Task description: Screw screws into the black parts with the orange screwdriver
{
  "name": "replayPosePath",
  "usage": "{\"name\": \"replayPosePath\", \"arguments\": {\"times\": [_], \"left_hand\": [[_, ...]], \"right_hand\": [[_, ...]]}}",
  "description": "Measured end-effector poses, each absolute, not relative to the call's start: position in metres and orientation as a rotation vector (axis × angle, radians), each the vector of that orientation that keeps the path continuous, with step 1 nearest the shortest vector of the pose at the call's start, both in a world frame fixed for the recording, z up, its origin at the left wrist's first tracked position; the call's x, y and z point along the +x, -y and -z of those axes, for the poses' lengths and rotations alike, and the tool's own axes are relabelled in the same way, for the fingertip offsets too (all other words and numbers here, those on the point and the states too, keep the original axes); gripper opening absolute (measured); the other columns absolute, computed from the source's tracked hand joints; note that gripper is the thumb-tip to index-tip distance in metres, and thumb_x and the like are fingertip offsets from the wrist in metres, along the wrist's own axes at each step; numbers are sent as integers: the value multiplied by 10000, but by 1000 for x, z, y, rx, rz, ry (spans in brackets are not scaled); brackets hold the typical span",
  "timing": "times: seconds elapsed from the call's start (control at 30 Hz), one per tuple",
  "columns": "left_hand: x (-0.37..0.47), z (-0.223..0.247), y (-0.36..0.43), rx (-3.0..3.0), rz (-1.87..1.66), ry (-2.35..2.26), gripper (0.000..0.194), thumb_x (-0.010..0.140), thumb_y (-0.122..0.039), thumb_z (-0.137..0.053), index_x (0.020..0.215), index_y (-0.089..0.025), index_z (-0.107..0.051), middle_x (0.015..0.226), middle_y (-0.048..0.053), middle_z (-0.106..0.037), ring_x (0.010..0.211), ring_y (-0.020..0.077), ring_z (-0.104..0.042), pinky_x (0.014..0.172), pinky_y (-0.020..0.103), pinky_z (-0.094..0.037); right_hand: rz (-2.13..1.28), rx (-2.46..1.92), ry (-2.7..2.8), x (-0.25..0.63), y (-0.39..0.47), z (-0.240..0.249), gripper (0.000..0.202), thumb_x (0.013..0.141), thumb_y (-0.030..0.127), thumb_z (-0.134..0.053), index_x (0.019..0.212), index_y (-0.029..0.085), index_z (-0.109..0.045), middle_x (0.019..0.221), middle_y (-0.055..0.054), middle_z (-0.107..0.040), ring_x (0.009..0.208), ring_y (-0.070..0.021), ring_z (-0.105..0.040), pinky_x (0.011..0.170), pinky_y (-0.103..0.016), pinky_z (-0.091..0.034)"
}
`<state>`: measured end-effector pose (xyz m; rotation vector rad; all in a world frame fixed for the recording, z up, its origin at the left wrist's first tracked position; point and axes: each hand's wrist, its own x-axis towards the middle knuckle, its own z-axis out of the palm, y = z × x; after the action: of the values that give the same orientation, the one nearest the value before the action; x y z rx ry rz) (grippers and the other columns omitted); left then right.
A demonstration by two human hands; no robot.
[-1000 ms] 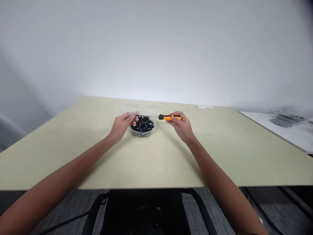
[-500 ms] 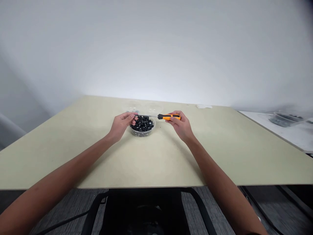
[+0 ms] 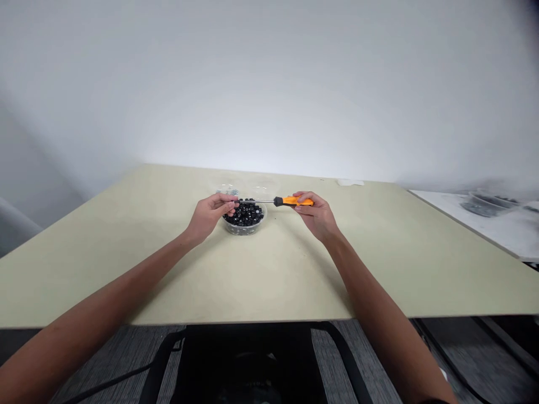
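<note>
An orange and black screwdriver (image 3: pixel 295 201) lies level in the air, its handle gripped by my right hand (image 3: pixel 318 216). Its metal shaft points left, above a clear round bowl (image 3: pixel 243 229) full of small black parts (image 3: pixel 248 213). At the shaft's tip, my left hand (image 3: pixel 209 216) is pinched closed; whatever lies between its fingertips is too small to make out. Behind the bowl is a clear container (image 3: pixel 228 189) with small shiny pieces, beside another clear container or lid (image 3: pixel 265 185).
The pale table (image 3: pixel 261 280) reaches back to a white wall. At its back edge lies a white object (image 3: pixel 350 182). On a white surface (image 3: pixel 501 224) at the right stands another clear container (image 3: pixel 488 205). A black chair (image 3: pixel 248 365) is below the front edge.
My right hand has turned round the handle and moved slightly right, its fingers now further over the top. The screwdriver handle has rolled and shifted slightly right. My left hand's pinch has barely moved.
</note>
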<state>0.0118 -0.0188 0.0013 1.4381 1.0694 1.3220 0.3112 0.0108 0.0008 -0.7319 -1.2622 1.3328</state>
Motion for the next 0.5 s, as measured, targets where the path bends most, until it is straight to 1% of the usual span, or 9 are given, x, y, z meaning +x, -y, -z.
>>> {"name": "replayPosePath", "arguments": {"times": [0.03,0.1,0.17,0.2,0.3,0.4,0.5], "left_hand": [[12,-2,19,1451,-1317,-1074,287,825,-379,-735,1000,-152,-713,890,81,-717,954,221,-669,866,340,-511],[12,-1,19,1475,-1307,-1081,268,823,-368,-737,992,-162,-709,882,73,-717,962,223,-672,864,336,-510],[11,0,19,1492,-1310,-1085,249,816,-359,-743,973,-169,-707,923,72,-721,907,205,-674,831,326,-515],[11,1,18,1499,-1316,-1085,243,813,-357,-745,965,-171,-706,952,73,-723,869,191,-671,812,322,-518],[10,3,16,1514,-1343,-1094,240,802,-358,-751,949,-173,-705,994,73,-725,819,172,-662,789,317,-523],[9,3,16,1527,-1350,-1106,252,801,-363,-749,959,-172,-710,983,74,-730,857,186,-672,809,323,-531],[10,4,17,1550,-1338,-1126,258,807,-367,-741,975,-172,-716,984,76,-733,882,195,-680,837,334,-539]], "right_hand": [[-1329,-734,1265,311,-11,-1,208,660,164,-769,842,205,-675,1109,-12,-578,1068,-159,-575,1079,-386,-434],[-1330,-737,1260,310,-9,-3,368,669,191,-769,1020,258,-678,1120,-8,-586,1062,-151,-574,1096,-398,-426],[-1346,-739,1240,309,-8,-5,534,672,203,-772,1174,307,-620,1125,1,-595,1033,-136,-582,1111,-406,-420],[-1357,-742,1232,309,-8,-5,585,673,206,-776,1216,319,-590,1124,6,-600,1019,-129,-589,1117,-409,-417],[-1389,-764,1223,310,-8,-4,621,689,226,-785,1257,308,-547,1113,7,-613,1024,-127,-609,1134,-418,-412],[-1397,-781,1215,311,-10,-1,601,701,249,-793,1250,279,-549,1123,1,-616,1064,-133,-615,1136,-412,-426],[-1372,-791,1186,310,-10,-1,552,713,285,-796,1215,251,-570,1092,-3,-618,1075,-139,-621,1110,-400,-466]]}}
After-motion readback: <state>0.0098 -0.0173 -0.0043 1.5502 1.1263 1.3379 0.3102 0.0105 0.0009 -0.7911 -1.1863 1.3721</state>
